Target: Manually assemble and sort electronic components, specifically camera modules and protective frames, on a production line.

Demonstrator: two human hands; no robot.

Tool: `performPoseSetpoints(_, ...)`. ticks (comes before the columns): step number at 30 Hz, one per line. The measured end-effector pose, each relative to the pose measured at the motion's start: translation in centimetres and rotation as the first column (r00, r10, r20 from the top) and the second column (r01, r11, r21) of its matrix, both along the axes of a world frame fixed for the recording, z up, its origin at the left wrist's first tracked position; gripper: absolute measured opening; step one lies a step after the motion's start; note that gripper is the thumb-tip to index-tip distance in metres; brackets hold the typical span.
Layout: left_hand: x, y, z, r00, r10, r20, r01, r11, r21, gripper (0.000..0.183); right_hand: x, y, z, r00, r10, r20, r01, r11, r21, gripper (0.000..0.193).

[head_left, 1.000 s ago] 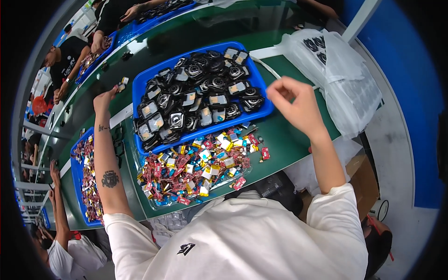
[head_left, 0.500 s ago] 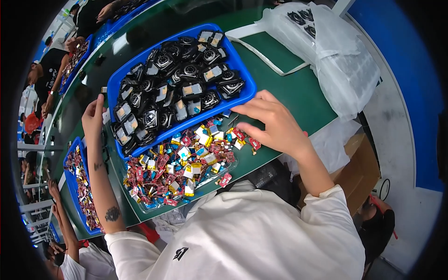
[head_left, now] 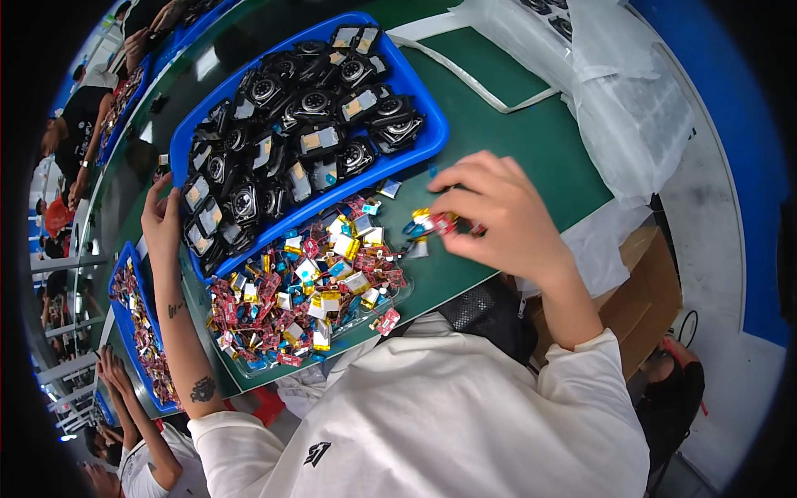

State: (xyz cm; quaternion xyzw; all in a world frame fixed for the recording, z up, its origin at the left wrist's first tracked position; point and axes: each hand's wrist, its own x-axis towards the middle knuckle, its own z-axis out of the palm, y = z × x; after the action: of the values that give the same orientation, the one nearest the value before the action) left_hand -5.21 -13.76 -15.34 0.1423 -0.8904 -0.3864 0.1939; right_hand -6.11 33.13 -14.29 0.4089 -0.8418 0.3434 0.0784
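Observation:
My right hand (head_left: 505, 217) is lifted off the green table at the right end of a loose pile. Its thumb and fingers pinch a small clump of red circuit boards with yellow and blue bits (head_left: 442, 222). The hand is slightly blurred. At the left rim of a blue plastic tray (head_left: 440, 137), my left hand (head_left: 160, 220) has its fingers curled against the edge. Black watch-like cases (head_left: 315, 101) fill this tray. In front of it, the pile of small red boards and silver-and-yellow battery cells (head_left: 307, 290) lies on clear plastic.
Another blue tray (head_left: 124, 319) of small parts stands to the left, with co-workers beyond. White wrapped packaging (head_left: 623, 124) sits at the back right. An open cardboard box (head_left: 639, 282) is below the table's right side. A pale strip (head_left: 473, 87) lies behind the tray.
My right hand has risen from the pile's right end with the clump of boards in its fingers. The view has shifted slightly. My left hand stays by the tray's left rim.

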Motion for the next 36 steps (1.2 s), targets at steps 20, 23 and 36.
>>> performPoseSetpoints(20,0.9,1.6,0.3,0.998,0.055,-0.031,-0.059,0.987,-0.152,0.032,0.1,-3.6,-0.5,0.993,0.083,-0.089,-0.083,0.997,-0.001,0.009)
performPoseSetpoints(23,0.8,3.7,1.5,0.996,0.076,0.04,-0.072,0.992,-0.104,0.031,1.1,-3.9,-0.2,0.99,0.073,-0.12,-0.072,0.997,0.011,0.007)
performPoseSetpoints(36,0.8,-3.6,-4.0,0.977,0.093,-0.19,-0.034,0.955,0.294,0.044,1.3,-2.3,0.0,0.993,-0.11,-0.033,0.078,0.859,-0.506,0.011)
